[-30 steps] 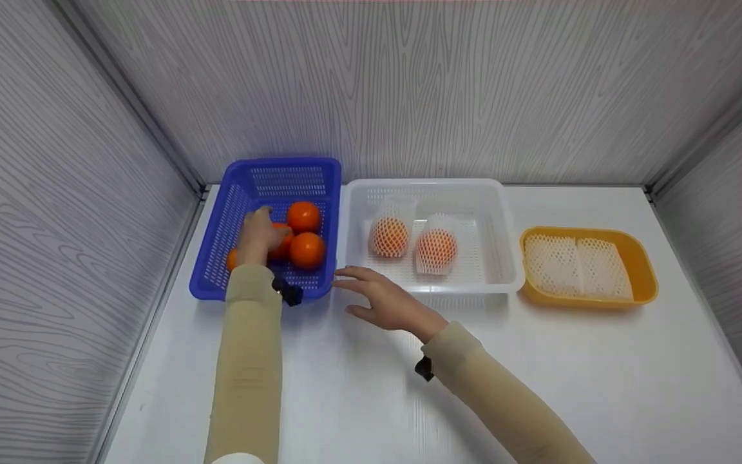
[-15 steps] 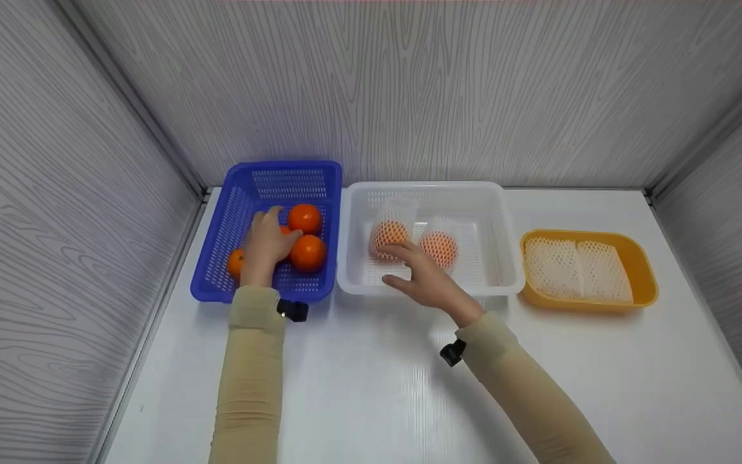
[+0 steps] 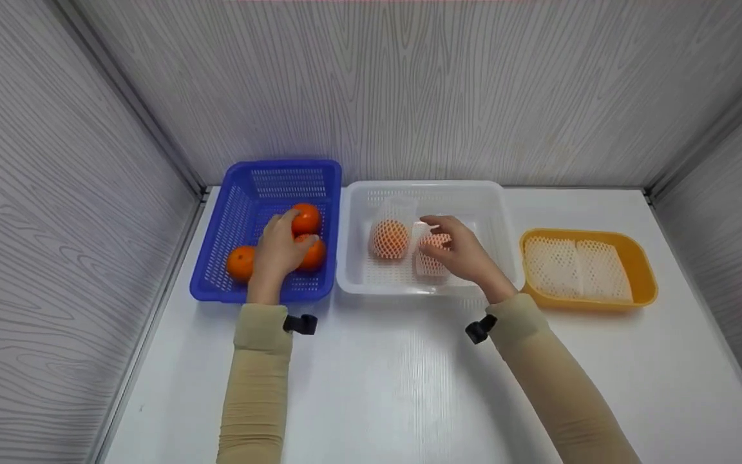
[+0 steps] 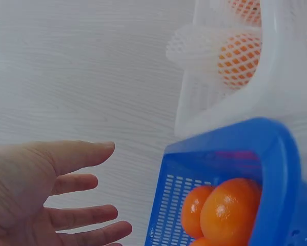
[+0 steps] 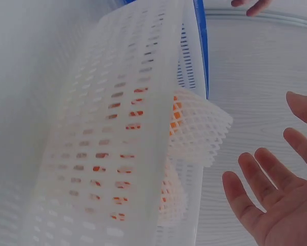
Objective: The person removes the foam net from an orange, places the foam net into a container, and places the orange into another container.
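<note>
My left hand (image 3: 277, 248) hovers over the blue basket (image 3: 284, 164), its fingers spread and holding nothing. Oranges lie in that basket: one (image 3: 240, 263) to the left of the hand, another (image 3: 307, 219) by its fingertips, a third (image 3: 312, 254) partly behind the thumb. Above the white basket (image 3: 422, 289) is my right hand (image 3: 464, 254), fingers loosely extended with nothing between them. It covers part of an orange in a white foam net (image 3: 432, 261). A second netted orange (image 3: 390, 240) sits to the left. In the right wrist view, the right hand (image 5: 281, 200) appears apart from the basket.
A yellow tray (image 3: 643, 264) with white foam nets (image 3: 551, 267) stands right of the white basket. Blue and white baskets stand side by side on the white table (image 3: 371, 386). Grey wood-grain panels (image 3: 409, 84) enclose the back and both sides.
My right hand has moved right, from the gap between the baskets to over the right netted orange. The left hand has shifted slightly right above the oranges, uncovering the left one.
</note>
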Demonstrator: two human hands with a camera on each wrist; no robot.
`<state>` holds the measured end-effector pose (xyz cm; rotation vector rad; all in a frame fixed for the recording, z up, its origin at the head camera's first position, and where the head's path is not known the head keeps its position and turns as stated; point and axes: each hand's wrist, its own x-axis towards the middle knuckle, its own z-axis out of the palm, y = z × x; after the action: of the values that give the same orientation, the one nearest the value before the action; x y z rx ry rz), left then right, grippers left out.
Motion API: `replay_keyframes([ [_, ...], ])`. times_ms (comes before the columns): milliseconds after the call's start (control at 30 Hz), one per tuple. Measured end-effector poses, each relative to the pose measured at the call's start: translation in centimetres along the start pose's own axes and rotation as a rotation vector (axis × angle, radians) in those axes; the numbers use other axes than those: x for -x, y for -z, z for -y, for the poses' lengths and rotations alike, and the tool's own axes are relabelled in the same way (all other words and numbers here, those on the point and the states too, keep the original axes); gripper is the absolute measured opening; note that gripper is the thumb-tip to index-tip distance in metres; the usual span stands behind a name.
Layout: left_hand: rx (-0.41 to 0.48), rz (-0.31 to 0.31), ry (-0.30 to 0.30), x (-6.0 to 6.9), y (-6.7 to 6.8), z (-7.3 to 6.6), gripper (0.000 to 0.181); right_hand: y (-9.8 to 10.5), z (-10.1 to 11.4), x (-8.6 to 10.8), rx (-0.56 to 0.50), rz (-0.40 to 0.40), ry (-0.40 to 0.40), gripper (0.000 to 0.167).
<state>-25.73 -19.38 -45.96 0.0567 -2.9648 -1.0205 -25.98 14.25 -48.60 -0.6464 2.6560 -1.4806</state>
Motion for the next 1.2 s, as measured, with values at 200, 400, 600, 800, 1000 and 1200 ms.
replay_keyframes([
  [200, 0.021, -0.001, -0.075, 2.0, -1.4, -1.4, 0.058, 1.3, -0.4, -0.4, -0.025, -0.006, -0.076, 0.052],
  [400, 0.044, -0.010, -0.197, 3.4, -3.4, -2.2, 0.049, 2.2, -0.8, -1.0, -0.016, -0.024, -0.096, 0.052],
  [600, 0.013, -0.016, -0.216, 4.4, -5.5, -2.2, 0.029, 3.2, -0.6, -1.9, 0.026, -0.025, -0.123, 0.052],
  [800, -0.056, -0.031, -0.242, 5.1, -7.5, -1.8, 0.020, 3.7, -1.1, -3.1, 0.086, 0.014, -0.217, 0.053],
  [1000, -0.101, -0.046, -0.246, 5.4, -8.5, -1.4, 0.018, 4.1, -1.8, -4.3, 0.173, 0.068, -0.364, 0.056],
  [1200, -0.087, -0.046, -0.221, 5.7, -8.7, -1.3, 0.018, 4.3, -2.3, -4.8, 0.156, 0.109, -0.527, 0.061],
])
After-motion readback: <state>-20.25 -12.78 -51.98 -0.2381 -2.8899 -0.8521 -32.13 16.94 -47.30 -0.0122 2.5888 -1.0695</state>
